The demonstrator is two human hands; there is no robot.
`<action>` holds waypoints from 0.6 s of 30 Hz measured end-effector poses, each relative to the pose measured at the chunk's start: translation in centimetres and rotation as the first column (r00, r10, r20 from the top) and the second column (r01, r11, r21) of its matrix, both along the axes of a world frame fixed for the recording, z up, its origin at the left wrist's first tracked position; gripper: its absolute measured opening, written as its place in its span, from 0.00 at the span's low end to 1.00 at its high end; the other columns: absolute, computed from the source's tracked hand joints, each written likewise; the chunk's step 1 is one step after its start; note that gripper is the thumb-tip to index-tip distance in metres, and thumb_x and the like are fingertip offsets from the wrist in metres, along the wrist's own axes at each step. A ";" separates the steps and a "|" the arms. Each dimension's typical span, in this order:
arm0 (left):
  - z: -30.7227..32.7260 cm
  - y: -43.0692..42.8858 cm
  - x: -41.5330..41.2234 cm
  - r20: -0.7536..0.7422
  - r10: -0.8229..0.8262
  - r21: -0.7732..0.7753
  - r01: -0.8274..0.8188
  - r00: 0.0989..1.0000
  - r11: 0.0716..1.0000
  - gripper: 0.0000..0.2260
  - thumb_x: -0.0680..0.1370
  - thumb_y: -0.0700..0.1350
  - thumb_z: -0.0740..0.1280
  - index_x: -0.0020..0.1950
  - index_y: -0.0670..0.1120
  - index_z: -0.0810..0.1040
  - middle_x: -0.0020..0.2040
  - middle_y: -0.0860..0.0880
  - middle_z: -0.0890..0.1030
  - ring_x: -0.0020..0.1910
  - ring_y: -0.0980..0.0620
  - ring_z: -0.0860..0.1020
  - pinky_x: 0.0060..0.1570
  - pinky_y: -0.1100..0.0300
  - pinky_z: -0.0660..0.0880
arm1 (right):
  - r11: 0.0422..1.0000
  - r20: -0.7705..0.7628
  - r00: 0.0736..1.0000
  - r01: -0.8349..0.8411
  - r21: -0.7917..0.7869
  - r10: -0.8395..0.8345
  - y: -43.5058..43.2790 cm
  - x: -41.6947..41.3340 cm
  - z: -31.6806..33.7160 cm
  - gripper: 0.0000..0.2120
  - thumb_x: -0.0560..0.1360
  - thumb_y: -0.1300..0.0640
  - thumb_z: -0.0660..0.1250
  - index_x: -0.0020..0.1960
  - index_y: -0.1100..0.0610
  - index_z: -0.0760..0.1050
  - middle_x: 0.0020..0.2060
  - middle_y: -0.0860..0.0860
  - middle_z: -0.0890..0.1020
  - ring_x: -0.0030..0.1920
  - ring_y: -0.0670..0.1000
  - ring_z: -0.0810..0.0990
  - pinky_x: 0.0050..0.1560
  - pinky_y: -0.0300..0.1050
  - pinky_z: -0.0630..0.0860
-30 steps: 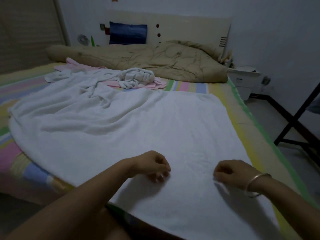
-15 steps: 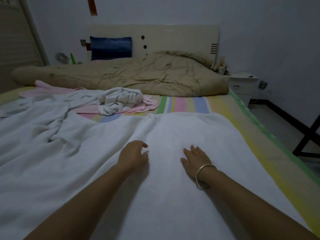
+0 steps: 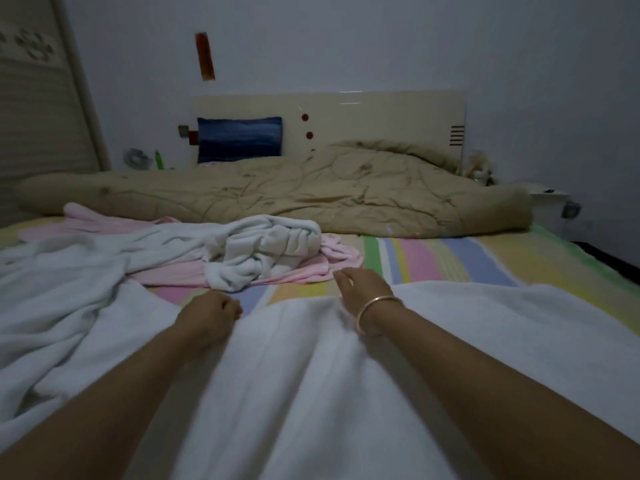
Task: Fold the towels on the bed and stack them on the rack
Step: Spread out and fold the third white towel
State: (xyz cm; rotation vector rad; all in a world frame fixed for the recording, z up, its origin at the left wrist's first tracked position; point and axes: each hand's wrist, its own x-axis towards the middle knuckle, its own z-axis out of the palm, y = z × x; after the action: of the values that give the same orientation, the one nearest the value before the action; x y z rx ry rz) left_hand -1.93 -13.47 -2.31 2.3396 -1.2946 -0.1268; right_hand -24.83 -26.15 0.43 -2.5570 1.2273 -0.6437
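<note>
Forward across the bed (image 3: 450, 258) both arms have reached, from the middle of the big white towel (image 3: 311, 393) to its far edge. My left hand (image 3: 207, 317) is curled there; I cannot tell whether it pinches cloth. My right hand (image 3: 360, 289) rests at that edge, fingers loose and holding nothing. Just beyond lies a crumpled white towel (image 3: 263, 247) on a pink towel (image 3: 304, 271).

Dim light. Plain pale wall (image 3: 381, 46); cream headboard (image 3: 381, 112); louvred wardrobe door (image 3: 38, 116) left; white nightstand (image 3: 547, 199) right.
</note>
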 end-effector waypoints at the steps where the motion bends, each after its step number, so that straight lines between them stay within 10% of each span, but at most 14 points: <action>1: 0.4 0.2 1.0 0.026 -0.018 0.044 0.017 0.999 0.999 0.10 0.78 0.43 0.63 0.45 0.50 0.84 0.52 0.49 0.84 0.52 0.49 0.79 0.51 0.60 0.73 | 0.999 -0.046 0.998 -0.038 0.015 0.038 0.0 1.1 0.4 0.20 0.83 0.50 0.52 0.62 0.58 0.77 0.61 0.58 0.79 0.61 0.57 0.75 0.56 0.46 0.69; 7: 5.0 3.6 3.6 0.089 -0.090 0.590 0.020 0.992 0.807 0.17 0.76 0.36 0.60 0.54 0.53 0.83 0.55 0.52 0.82 0.53 0.51 0.80 0.57 0.57 0.77 | 0.984 -0.376 0.910 -0.180 0.016 0.173 1.4 5.7 -0.9 0.22 0.79 0.46 0.60 0.31 0.56 0.69 0.28 0.53 0.70 0.39 0.55 0.72 0.34 0.42 0.60; 10: 6.5 4.1 2.5 0.097 -0.148 0.752 0.025 0.984 0.659 0.17 0.78 0.35 0.60 0.61 0.50 0.80 0.56 0.50 0.80 0.46 0.51 0.79 0.43 0.65 0.79 | 0.978 -0.441 0.877 -0.210 0.002 0.190 1.5 5.4 -0.5 0.15 0.77 0.49 0.63 0.35 0.54 0.75 0.32 0.53 0.75 0.37 0.54 0.74 0.32 0.39 0.65; 14: 6.7 4.5 1.6 0.393 -0.203 0.716 -0.160 0.897 0.680 0.14 0.80 0.47 0.63 0.62 0.42 0.77 0.61 0.46 0.79 0.47 0.47 0.76 0.37 0.67 0.74 | 0.960 -0.608 0.745 -0.180 0.214 0.275 1.5 4.8 0.8 0.17 0.74 0.55 0.64 0.63 0.47 0.75 0.57 0.47 0.78 0.55 0.52 0.78 0.57 0.41 0.73; 18: 6.4 4.3 3.6 0.561 0.055 0.324 -0.280 0.826 0.904 0.11 0.74 0.46 0.69 0.56 0.46 0.80 0.54 0.46 0.80 0.52 0.46 0.79 0.47 0.58 0.74 | 0.971 -0.700 0.673 -0.162 0.177 0.240 0.8 5.0 1.8 0.14 0.71 0.53 0.68 0.57 0.51 0.78 0.53 0.49 0.81 0.52 0.53 0.81 0.54 0.45 0.79</action>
State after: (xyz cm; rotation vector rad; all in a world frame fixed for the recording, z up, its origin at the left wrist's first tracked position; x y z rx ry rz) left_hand 1.71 -9.21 4.07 2.9745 -1.3909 0.4064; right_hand -19.86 -25.33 2.27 -2.8800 1.0695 0.5392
